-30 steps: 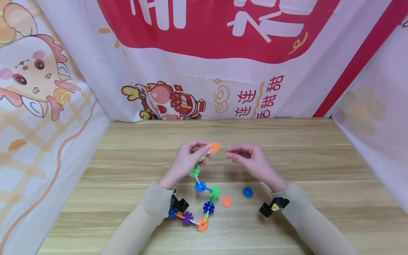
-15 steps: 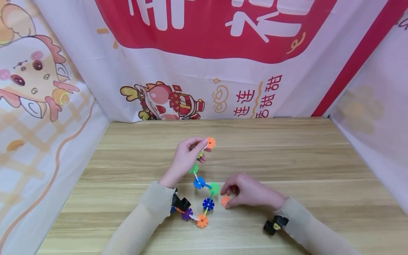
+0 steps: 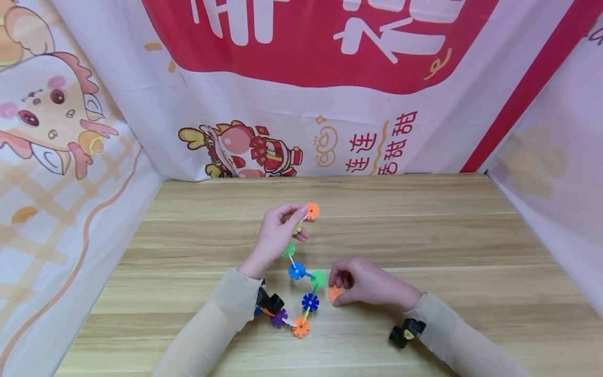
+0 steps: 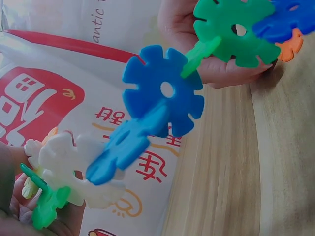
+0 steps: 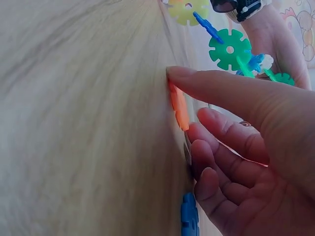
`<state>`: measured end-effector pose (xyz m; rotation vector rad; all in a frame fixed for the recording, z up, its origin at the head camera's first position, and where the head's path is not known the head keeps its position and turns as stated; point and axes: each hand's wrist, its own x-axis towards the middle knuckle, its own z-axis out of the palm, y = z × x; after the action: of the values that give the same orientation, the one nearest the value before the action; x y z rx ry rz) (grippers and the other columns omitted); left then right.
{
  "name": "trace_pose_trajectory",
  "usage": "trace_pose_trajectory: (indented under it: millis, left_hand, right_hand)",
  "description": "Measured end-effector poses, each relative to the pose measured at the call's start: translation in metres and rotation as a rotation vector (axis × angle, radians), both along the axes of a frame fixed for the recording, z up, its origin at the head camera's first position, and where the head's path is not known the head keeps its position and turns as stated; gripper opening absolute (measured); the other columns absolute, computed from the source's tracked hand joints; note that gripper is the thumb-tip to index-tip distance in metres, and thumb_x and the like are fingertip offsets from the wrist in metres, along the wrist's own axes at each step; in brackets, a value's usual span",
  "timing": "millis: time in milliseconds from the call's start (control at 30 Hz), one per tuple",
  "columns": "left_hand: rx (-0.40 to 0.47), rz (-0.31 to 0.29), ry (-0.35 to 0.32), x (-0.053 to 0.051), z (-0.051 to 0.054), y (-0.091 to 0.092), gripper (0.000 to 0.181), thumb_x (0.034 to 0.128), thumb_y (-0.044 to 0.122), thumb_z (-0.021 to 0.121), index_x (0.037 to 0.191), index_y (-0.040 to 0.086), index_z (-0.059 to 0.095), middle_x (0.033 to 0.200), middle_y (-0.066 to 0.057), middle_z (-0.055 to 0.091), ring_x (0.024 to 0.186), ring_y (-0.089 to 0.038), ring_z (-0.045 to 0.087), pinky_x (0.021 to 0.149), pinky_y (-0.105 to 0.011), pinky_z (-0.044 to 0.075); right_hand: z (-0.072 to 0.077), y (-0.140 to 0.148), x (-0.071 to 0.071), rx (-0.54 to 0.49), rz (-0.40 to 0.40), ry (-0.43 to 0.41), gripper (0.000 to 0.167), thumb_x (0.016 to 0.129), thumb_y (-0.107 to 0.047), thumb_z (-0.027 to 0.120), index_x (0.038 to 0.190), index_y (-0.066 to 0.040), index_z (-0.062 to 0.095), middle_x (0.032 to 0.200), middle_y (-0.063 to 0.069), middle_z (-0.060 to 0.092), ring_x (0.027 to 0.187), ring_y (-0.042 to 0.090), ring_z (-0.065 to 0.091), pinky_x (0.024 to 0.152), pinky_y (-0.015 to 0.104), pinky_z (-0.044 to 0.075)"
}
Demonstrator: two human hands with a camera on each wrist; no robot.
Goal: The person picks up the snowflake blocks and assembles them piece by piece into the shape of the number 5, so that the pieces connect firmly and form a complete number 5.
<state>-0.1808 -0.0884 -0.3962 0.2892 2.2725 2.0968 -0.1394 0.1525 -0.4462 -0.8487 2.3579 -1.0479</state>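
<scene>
My left hand [image 3: 278, 230] pinches the upper end of a chain of interlocking plastic snowflake discs, with an orange disc [image 3: 312, 211] sticking out past the fingertips. From there the chain runs down through a green disc [image 3: 289, 250], a blue disc [image 3: 297, 270] and several more onto the table. In the left wrist view its blue disc [image 4: 165, 91] is close up. My right hand [image 3: 365, 281] holds a loose orange snowflake disc [image 3: 335, 295] between thumb and fingers at table level; the right wrist view shows this orange disc [image 5: 178, 105] edge-on.
A loose blue disc [image 5: 189, 216] lies under the right hand, hidden in the head view. The chain's lower discs, one orange [image 3: 301, 328] and one purple [image 3: 279, 317], lie by the left wrist's camera [image 3: 270, 302]. Printed cloth [image 3: 301, 99] walls the wooden table [image 3: 424, 225].
My right hand came down from beside the left hand to the loose orange disc and took its edges; the disc has shifted slightly. My left hand moved slightly up and left with the chain end.
</scene>
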Motion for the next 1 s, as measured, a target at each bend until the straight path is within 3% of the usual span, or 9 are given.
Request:
trace_pose_trajectory:
  millis: [167,333,633,800,1000]
  left_hand:
    - [0.006,0.002,-0.007,0.0,0.001,0.003,0.029,0.1046,0.032,0.061,0.116,0.007,0.07,0.1,-0.007,0.075,0.068,-0.028,0.07,0.067,-0.041,0.062]
    - [0.027,0.005,-0.015,0.0,0.001,0.006,0.027,0.1045,0.029,0.061,0.117,0.007,0.07,0.101,-0.009,0.075,0.068,-0.028,0.07,0.066,-0.04,0.062]
    - [0.033,0.038,-0.021,0.0,0.003,0.009,0.028,0.1047,0.031,0.061,0.117,0.008,0.07,0.102,-0.008,0.074,0.068,-0.028,0.07,0.069,-0.046,0.061]
    - [0.048,0.054,-0.031,-0.002,0.006,0.011,0.028,0.1049,0.032,0.06,0.119,0.009,0.069,0.103,-0.008,0.073,0.07,-0.028,0.071,0.073,-0.05,0.061]
    - [0.086,0.055,-0.039,-0.002,0.008,0.017,0.029,0.1054,0.031,0.059,0.12,0.007,0.068,0.106,-0.012,0.072,0.07,-0.026,0.071,0.074,-0.051,0.06]
  right_hand:
    - [0.002,0.005,-0.003,0.049,0.015,0.021,0.031,0.078,-0.032,0.091,0.101,-0.022,0.071,0.086,-0.004,0.065,0.075,0.013,0.057,0.065,0.028,0.051]
    - [0.004,0.007,-0.006,0.097,0.023,0.046,0.025,0.08,-0.034,0.09,0.094,-0.025,0.072,0.084,-0.006,0.064,0.074,0.013,0.056,0.064,0.029,0.049]
    - [0.008,0.007,-0.006,-0.017,0.003,-0.009,0.024,0.083,-0.018,0.087,0.092,-0.021,0.065,0.084,-0.006,0.065,0.073,0.013,0.06,0.063,0.029,0.053]
    - [0.03,0.016,-0.017,-0.121,-0.134,0.086,0.016,0.086,-0.013,0.083,0.094,-0.021,0.072,0.086,-0.007,0.069,0.077,0.016,0.064,0.067,0.032,0.057]
    - [0.063,0.023,-0.035,-0.343,-0.35,0.237,0.007,0.092,-0.01,0.078,0.099,-0.009,0.079,0.093,0.001,0.075,0.083,0.02,0.069,0.073,0.032,0.059]
